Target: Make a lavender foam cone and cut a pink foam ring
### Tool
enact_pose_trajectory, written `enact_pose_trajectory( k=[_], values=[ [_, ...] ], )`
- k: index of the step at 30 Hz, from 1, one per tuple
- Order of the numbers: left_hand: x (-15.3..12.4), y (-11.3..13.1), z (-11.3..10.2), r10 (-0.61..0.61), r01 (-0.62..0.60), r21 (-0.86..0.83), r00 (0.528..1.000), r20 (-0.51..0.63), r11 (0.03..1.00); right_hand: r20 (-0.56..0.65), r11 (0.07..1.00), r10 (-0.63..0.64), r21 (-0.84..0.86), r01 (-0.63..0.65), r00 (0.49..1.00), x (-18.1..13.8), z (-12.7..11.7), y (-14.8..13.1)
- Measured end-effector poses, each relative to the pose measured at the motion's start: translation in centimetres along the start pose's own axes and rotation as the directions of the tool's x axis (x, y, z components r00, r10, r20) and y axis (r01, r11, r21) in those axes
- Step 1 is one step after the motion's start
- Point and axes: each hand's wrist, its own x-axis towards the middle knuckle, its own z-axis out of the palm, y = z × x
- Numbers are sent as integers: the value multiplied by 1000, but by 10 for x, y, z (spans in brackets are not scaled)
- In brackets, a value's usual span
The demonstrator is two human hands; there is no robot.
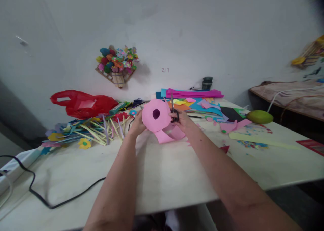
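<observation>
A round pink paper piece (pixel 150 119) with a dark hole in its middle is held up above the table. My left hand (pixel 137 123) grips it at its left edge. In my right hand (pixel 182 120) is a pair of scissors (pixel 172 104) with black handles, blades pointing up and away from me. The right fingers also come close to the paper's right edge; whether they touch it I cannot tell. Just below, a curled pink paper strip (pixel 172 135) hangs or lies near the tabletop.
A red plastic bag (pixel 83 104), paper flowers (pixel 84 143) and pale strips (pixel 95 134) lie to the left. Coloured paper sheets (pixel 194 93), pink scraps (pixel 234 125) and a green mango-like fruit (pixel 260 116) are on the right. A black cable (pixel 50 205) crosses the table (pixel 167 177).
</observation>
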Motion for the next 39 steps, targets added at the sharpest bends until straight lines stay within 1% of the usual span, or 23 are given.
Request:
enact_pose_trajectory(
  k=[2,5,8,10,12,14,15,16,18,20,23,25,26,28,33,35,36,39],
  values=[
    [1,-8,-2,-1,0,-64,1000,-13,998,4,1000,-6,-1,6,1000,0,-1,-1],
    [3,-16,-6,-58,38,-285,996,-65,958,-1,1000,0,-17,0,1000,-1,-1,-3],
    [4,-12,-8,-165,76,-489,976,-141,869,-10,999,11,-37,-12,1000,-3,0,-5],
    [5,-3,-7,-230,113,-534,960,-157,838,-7,998,15,-56,-15,1000,-5,2,-6],
    [6,7,-4,-260,165,-540,960,-104,826,6,996,16,-86,-15,1000,-6,4,-5],
    [6,14,-1,-261,214,-532,965,-13,819,14,993,7,-117,-6,1000,-7,5,-3],
    [6,16,0,-263,227,-530,965,8,817,12,991,3,-131,-2,1000,-7,6,-2],
    [7,17,2,-267,224,-538,964,-2,812,10,990,-3,-141,4,1000,-6,7,-1],
    [9,16,5,-288,171,-596,952,-106,785,15,986,-14,-164,16,1000,-5,9,2],
    [12,14,8,-317,77,-678,918,-238,731,28,981,-23,-190,28,999,-5,11,5],
    [16,12,13,-405,-24,-746,828,-388,666,18,979,-25,-202,28,1000,-5,16,9],
    [17,14,16,-459,-51,-751,764,-454,658,-2,983,-25,-184,24,1000,-5,20,12],
    [17,16,17,-473,-52,-745,743,-474,665,-13,985,-28,-172,25,1000,-5,21,14],
    [16,21,19,-472,-40,-723,732,-491,690,-31,988,-53,-147,48,998,-3,23,17],
    [16,31,22,-402,-64,-679,765,-504,731,-59,986,-123,-118,115,991,0,24,19],
    [17,32,21,-388,-89,-679,764,-516,728,-90,986,-127,-120,116,988,0,23,18],
    [17,32,21,-392,-100,-683,755,-526,724,-108,986,-129,-118,116,986,0,23,18],
    [19,31,21,-435,-117,-697,705,-561,708,-162,989,-132,-94,118,978,-1,24,17]
  ],
)
